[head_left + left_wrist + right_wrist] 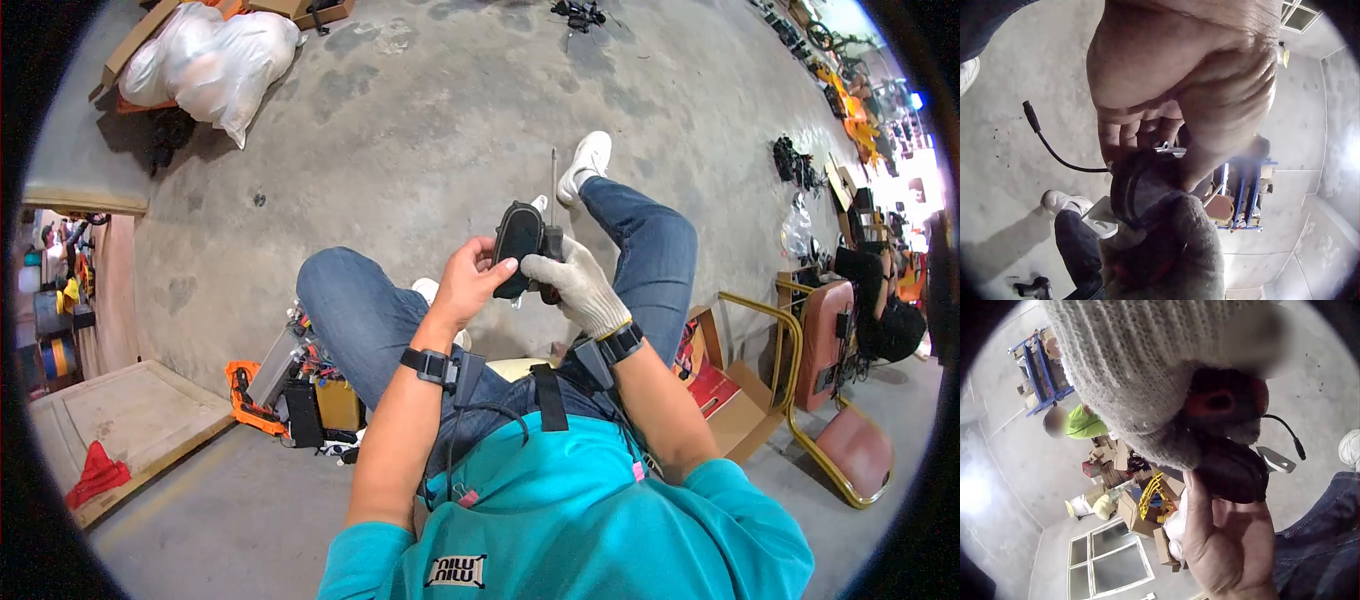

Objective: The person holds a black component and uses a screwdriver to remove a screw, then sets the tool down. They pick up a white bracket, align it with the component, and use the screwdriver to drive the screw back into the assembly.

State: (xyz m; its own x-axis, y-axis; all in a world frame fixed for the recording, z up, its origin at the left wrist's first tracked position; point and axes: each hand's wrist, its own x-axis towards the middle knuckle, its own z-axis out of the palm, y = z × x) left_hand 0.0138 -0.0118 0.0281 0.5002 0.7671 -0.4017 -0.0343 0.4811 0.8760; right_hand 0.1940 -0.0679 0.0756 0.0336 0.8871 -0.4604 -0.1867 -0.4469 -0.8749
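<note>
— Where is the black housing (518, 245) held?
— Above the lap, at the middle of the head view. It is gripped by the bare left hand (468, 285), which comes in from 8 o'clock. The thumb is laid across its face and the fingers are curled behind its rim.
— And the gloved right hand (578, 288)?
— It is closed round the handle of a screwdriver (552, 240), just beside the housing at its 3 o'clock edge. The shaft is pointed to 12 o'clock, and the tip is set against nothing that can be seen.
— What is attached to the housing?
— A thin black cable (1054, 147) with a plug at its end, and a white bracket (1102, 219), seen at 9 and 7 o'clock in the left wrist view. Whether the bracket is fastened is hard to tell, since it is partly hidden by the glove.
— What could go wrong?
— The housing looks smooth and is held by one hand only. If the thumb is loosened, it could be dropped onto the concrete floor (400, 130) and cracked. The loose cable could also be snagged by the screwdriver and strained at its root.
</note>
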